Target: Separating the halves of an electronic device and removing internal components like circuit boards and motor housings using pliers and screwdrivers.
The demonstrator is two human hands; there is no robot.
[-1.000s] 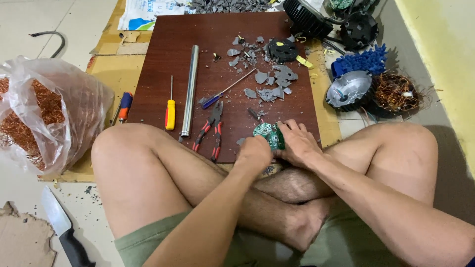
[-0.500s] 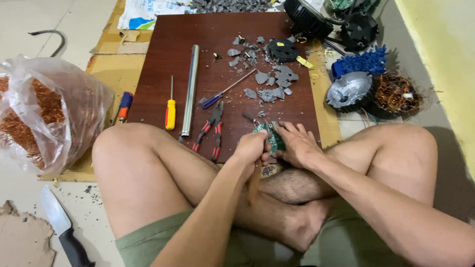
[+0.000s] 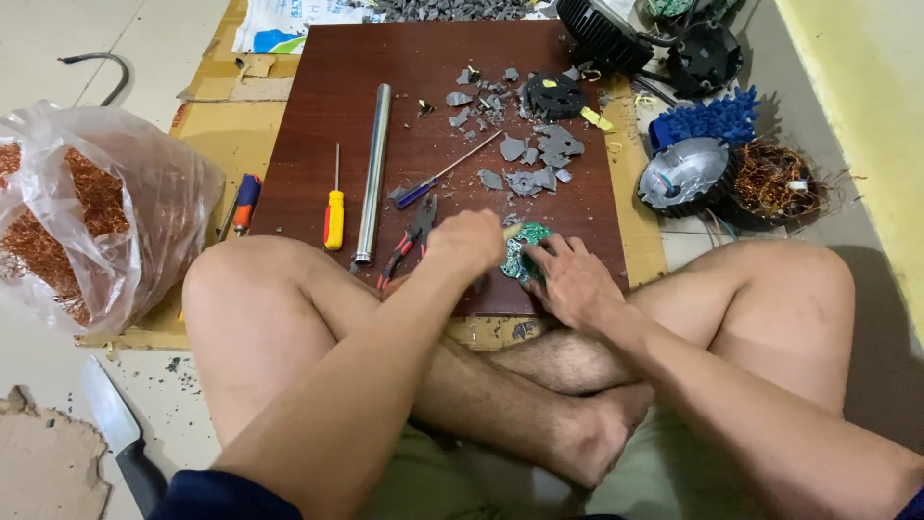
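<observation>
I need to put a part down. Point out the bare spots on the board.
Free: the brown board left of the metal tube, above the yellow screwdriver. Crowded: grey shards at right; both hands on the green circuit board at the near edge.

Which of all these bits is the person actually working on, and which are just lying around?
In use:
left hand
right hand
green circuit board
brown board

Lying about:
red-handled pliers
yellow screwdriver
metal tube
grey plastic shards
bag of copper wire
knife
</observation>
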